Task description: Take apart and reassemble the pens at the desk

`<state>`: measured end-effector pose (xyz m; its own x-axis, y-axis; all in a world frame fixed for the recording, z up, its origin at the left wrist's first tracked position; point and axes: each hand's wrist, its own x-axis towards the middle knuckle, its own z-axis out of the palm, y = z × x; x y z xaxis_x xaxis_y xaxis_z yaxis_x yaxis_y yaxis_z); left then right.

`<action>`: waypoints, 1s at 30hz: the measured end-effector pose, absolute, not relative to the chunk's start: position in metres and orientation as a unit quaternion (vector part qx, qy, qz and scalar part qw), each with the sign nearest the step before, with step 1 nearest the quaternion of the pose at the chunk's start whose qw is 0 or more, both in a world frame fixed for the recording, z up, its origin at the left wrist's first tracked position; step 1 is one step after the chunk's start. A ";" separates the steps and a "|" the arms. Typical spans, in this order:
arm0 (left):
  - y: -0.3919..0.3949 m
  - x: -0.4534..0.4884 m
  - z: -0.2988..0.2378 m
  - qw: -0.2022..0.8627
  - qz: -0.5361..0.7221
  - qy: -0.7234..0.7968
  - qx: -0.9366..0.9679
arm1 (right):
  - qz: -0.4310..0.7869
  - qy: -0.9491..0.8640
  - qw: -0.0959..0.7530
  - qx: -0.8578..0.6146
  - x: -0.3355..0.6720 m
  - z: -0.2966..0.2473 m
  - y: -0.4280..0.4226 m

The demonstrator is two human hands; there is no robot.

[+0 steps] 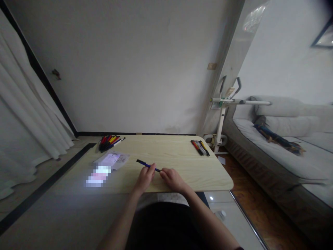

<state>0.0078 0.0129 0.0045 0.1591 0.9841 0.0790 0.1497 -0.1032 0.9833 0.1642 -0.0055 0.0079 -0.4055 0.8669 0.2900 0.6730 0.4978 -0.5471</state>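
Observation:
A slim blue pen point(144, 164) with a dark end is held above the near middle of the light wooden table point(161, 147). My left hand point(146, 177) is closed around its middle. My right hand point(173, 178) pinches the pen's right end, so its fingertips cover that tip. The pen slants, its dark end pointing away to the left. Several pens in red, yellow, black and blue point(110, 142) lie in a heap at the table's far left. On the far right, several more pens point(200, 148) lie side by side in a row.
A clear plastic wrapper point(121, 160) lies left of my hands, beside a bright, blurred-out rectangle point(98, 176). Behind the table is a plain wall point(140, 69). A white exercise machine point(221, 121) and a grey sofa point(283, 146) stand to the right, a white curtain point(28, 111) hangs left.

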 end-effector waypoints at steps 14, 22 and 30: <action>0.018 0.010 0.000 0.474 0.461 0.483 0.574 | 0.114 -0.821 0.266 -0.492 0.159 0.007 -0.008; 0.019 0.011 0.000 0.482 0.463 0.487 0.562 | 0.087 -0.818 0.269 -0.501 0.159 0.002 -0.008; 0.025 0.009 0.000 0.522 0.464 0.480 0.531 | 0.023 -0.818 0.237 -0.524 0.154 0.004 -0.006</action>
<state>0.0095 0.0247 -0.0001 0.1092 0.9940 -0.0079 0.0253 0.0052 0.9997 0.1537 -0.0055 0.0038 -0.3395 0.8674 0.3638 0.8460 0.4506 -0.2850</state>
